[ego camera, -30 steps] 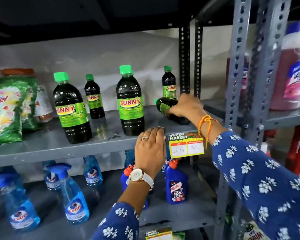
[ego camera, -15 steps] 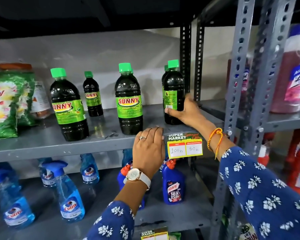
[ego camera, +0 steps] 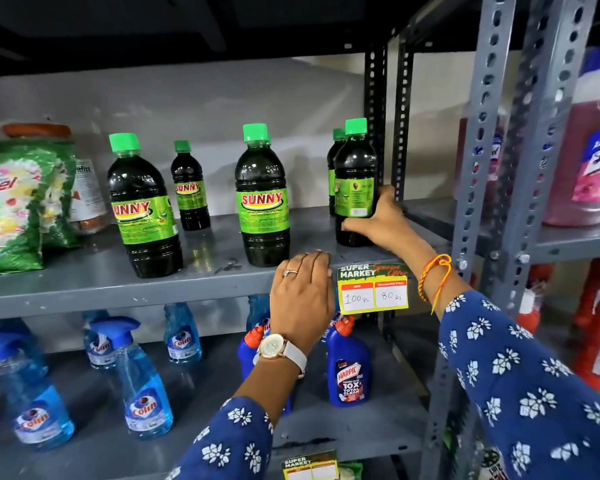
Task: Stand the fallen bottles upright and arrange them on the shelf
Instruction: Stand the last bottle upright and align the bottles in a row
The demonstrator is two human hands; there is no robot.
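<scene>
Several dark Sunny bottles with green caps stand upright on the grey shelf [ego camera: 84, 289]. My right hand [ego camera: 381, 223] grips the lower part of the rightmost bottle [ego camera: 355, 174], which stands upright near the shelf's right end with its back label facing me. Another bottle [ego camera: 335, 157] stands just behind it, mostly hidden. Two large bottles stand at the front, one at the left [ego camera: 142, 209] and one in the middle [ego camera: 262, 199], and a small bottle [ego camera: 189, 188] stands further back. My left hand [ego camera: 302, 292] lies flat on the shelf's front edge, holding nothing.
A green detergent bag [ego camera: 11, 202] and a jar sit at the shelf's left. A price tag [ego camera: 373, 289] hangs on the front edge. Blue Colin sprays [ego camera: 146, 393] and Harpic bottles [ego camera: 349, 368] fill the shelf below. Perforated uprights [ego camera: 478, 161] and pink Lizol bottles [ego camera: 593, 150] stand right.
The rightmost bottle lay on its side one second ago; my right hand has tipped it upright and set it on the shelf. My left hand has stayed on the edge.
</scene>
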